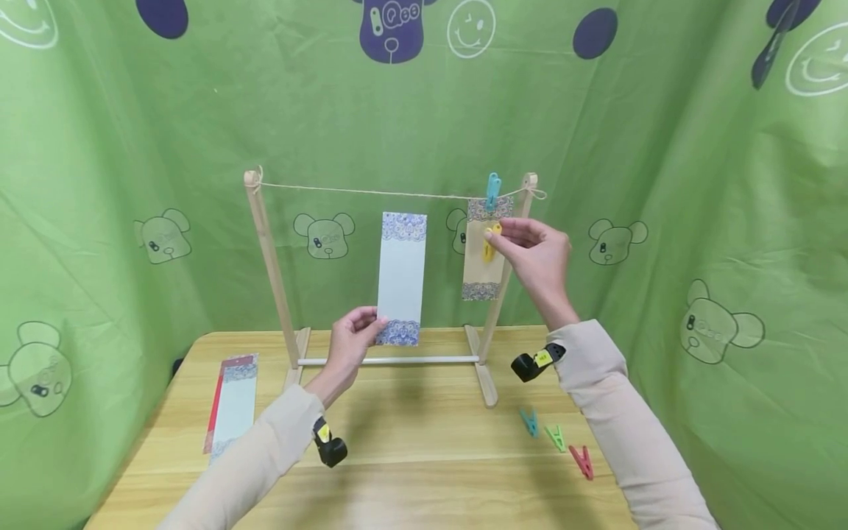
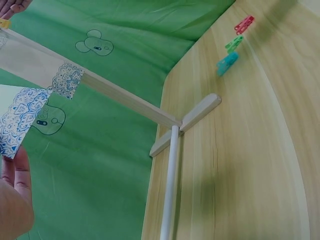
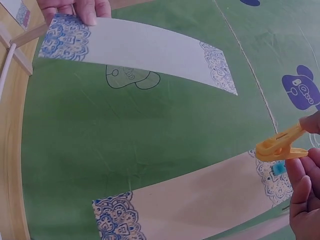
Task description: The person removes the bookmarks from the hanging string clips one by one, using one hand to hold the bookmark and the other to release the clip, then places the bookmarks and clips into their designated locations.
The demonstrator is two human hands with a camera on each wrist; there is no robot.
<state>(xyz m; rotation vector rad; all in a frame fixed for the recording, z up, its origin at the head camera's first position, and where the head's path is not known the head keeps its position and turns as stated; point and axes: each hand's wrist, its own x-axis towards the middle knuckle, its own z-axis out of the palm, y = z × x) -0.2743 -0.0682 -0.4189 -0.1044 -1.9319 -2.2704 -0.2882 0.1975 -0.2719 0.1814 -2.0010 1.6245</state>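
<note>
While the right hand [image 1: 539, 255] pinches a yellow clip [image 3: 271, 146], a card [image 1: 401, 280] gripped low by the left hand [image 1: 349, 341] could flop.

At the lower left, the left hand [image 2: 15, 205] holds a white card [image 2: 22, 117] by its blue-patterned end. Just beyond hangs a paler card [image 2: 65, 80], cut off by the frame. Fingers of the right hand [image 2: 14, 6] show in the top corner, at a yellow piece [image 2: 4, 23]. A wooden post [image 2: 125, 102] slants down to a foot [image 2: 200, 111] and a white rod [image 2: 171, 185]. Red [image 2: 244, 24], green [image 2: 234, 44] and blue clips [image 2: 227, 64] lie in a row on the table [image 2: 260, 150], beside a green curtain [image 2: 100, 190].
</note>
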